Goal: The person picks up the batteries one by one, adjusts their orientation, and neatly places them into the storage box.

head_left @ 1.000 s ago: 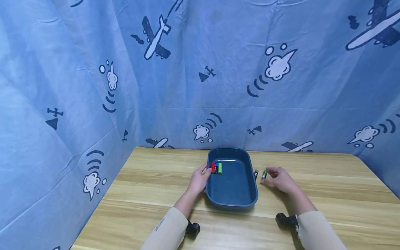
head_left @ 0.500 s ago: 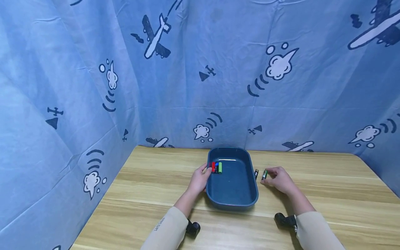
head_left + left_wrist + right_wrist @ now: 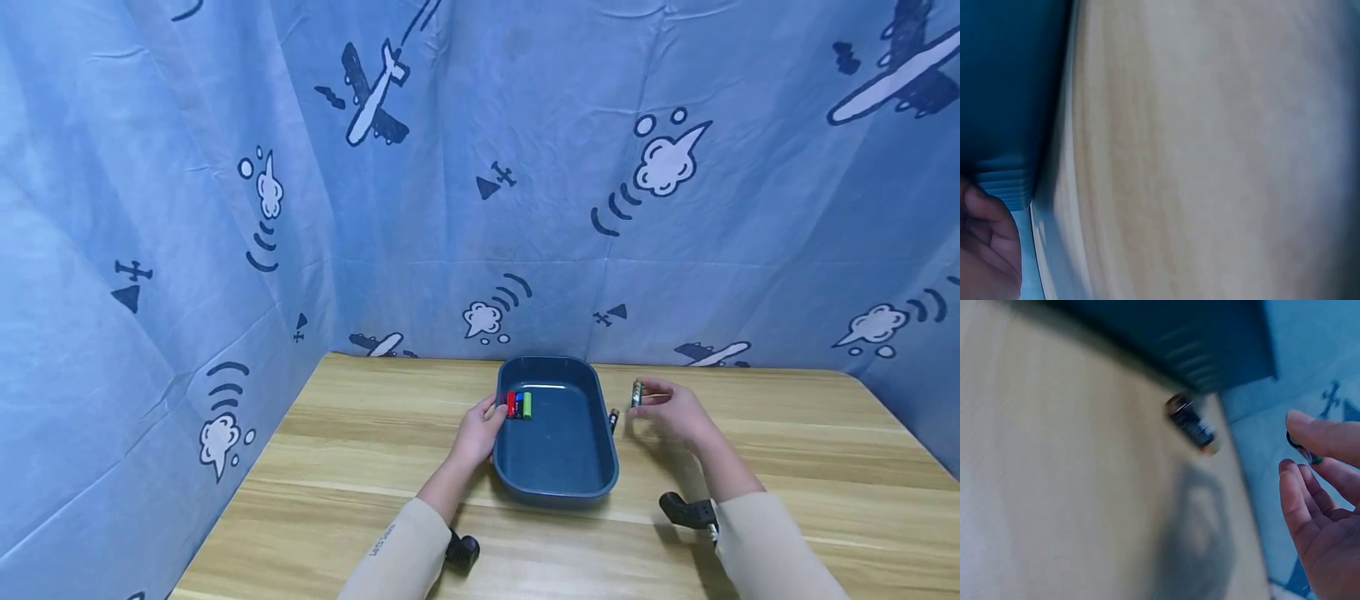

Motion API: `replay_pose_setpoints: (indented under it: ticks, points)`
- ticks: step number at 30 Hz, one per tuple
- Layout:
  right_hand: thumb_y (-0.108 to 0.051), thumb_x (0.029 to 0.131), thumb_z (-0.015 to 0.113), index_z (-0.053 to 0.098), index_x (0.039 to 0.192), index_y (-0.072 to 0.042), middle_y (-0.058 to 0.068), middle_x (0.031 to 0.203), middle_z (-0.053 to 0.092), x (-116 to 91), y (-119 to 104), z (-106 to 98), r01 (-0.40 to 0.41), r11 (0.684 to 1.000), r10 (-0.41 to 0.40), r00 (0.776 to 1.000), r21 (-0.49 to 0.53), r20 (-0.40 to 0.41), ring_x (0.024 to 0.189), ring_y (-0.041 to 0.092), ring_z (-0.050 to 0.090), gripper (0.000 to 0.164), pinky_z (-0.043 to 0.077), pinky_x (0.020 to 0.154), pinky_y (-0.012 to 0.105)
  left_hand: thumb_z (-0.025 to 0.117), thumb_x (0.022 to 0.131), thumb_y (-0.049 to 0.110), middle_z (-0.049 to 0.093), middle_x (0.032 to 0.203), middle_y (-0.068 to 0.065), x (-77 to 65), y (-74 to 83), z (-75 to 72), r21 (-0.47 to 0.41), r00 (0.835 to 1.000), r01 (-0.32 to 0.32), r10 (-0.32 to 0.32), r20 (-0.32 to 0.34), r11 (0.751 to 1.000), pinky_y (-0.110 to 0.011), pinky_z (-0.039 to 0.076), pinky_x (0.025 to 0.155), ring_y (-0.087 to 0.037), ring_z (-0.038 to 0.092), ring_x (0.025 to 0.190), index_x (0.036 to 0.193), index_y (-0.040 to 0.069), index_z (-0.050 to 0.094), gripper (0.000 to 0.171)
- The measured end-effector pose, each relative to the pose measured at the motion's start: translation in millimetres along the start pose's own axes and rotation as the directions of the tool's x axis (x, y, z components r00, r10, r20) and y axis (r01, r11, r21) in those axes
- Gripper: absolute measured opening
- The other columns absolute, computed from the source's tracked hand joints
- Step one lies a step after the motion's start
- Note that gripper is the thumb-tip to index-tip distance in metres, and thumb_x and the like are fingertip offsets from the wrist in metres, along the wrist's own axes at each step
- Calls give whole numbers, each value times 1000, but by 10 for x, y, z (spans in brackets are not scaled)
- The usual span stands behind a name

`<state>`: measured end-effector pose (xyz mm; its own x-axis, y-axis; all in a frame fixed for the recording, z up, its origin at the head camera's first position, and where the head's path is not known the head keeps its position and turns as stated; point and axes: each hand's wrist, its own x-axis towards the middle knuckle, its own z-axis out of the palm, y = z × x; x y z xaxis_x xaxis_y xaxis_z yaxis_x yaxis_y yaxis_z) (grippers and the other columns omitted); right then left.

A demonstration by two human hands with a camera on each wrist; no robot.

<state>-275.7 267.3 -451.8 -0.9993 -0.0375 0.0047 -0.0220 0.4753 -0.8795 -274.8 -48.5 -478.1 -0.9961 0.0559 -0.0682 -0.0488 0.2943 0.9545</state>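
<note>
My left hand (image 3: pixel 477 432) grips the left side of a dark blue plastic bin (image 3: pixel 555 493), thumb over the rim; in the left wrist view its fingers (image 3: pixel 1004 234) are beside the bin's wall. Inside, a red battery (image 3: pixel 512 405), a blue-and-black battery (image 3: pixel 519 406) and a green battery (image 3: pixel 527 406) lie side by side near that thumb. To the right of the bin, my right hand (image 3: pixel 678 412) pinches a green-and-dark battery (image 3: pixel 637 393) between thumb and fingertips, raised above the table. A black battery (image 3: pixel 1191 424) lies on the tabletop close to the bin's right wall.
The wood-grain table (image 3: pixel 360 467) spreads out around the bin. A blue curtain (image 3: pixel 420 208) printed with planes and clouds hangs along the table's back and sides. Black wrist cameras stick out near both sleeves, one beside the right sleeve (image 3: pixel 772 546).
My right hand has lifted the green-and-dark battery from the tabletop, moving it up and slightly away from me. The left hand, the bin and the other batteries stay in place.
</note>
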Motion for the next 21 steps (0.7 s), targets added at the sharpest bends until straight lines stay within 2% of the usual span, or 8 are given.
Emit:
replay_pose_setpoints:
  ticks: [3,6,9,13,17,21]
  points:
    - [-4,80,70,37,135,11,27,121,47,8,-138,-33,-7,999,8,1000,47,-9,89,6,54,66,47,72,15,50,96,31,58,117,-17,-1,-11,0,-2,1000,-9,9,-6,1000,-26,48,41,-16,60,50,136,14,48,44]
    - [-5,80,70,35,137,9,27,124,46,10,-246,-61,-42,997,42,999,64,-1,89,2,53,68,46,78,19,50,96,31,59,114,-16,-5,-20,-1,-12,1000,-4,4,-5,1000,-26,49,42,-16,61,52,137,15,48,44]
    - [-7,79,71,35,138,8,27,127,45,14,-310,-76,-73,995,73,997,62,6,96,9,54,70,44,89,29,50,96,32,61,108,-16,-10,-23,-1,-17,1000,8,-8,-1,1000,-26,49,42,-15,61,51,137,16,47,44]
    - [-8,79,72,35,138,8,29,130,42,15,-370,-74,-98,992,98,995,79,11,109,26,51,71,39,98,44,49,96,33,63,103,-15,-13,-23,3,-2,1000,1,-1,-3,1000,-25,47,39,-15,56,43,137,16,47,44]
    - [-9,79,72,35,138,7,29,131,41,13,-438,-60,-109,989,108,994,96,21,117,35,45,72,36,101,48,49,96,32,61,109,-16,-13,-14,6,13,1000,-7,7,-7,1000,-23,45,38,-14,53,40,137,15,47,44]
    - [-9,79,72,34,139,7,29,132,41,19,-508,-48,-102,989,99,995,107,34,118,36,43,73,35,101,49,49,96,32,58,116,-18,-8,-7,5,7,1000,-4,4,-4,1000,-25,47,39,-14,56,43,137,15,47,45]
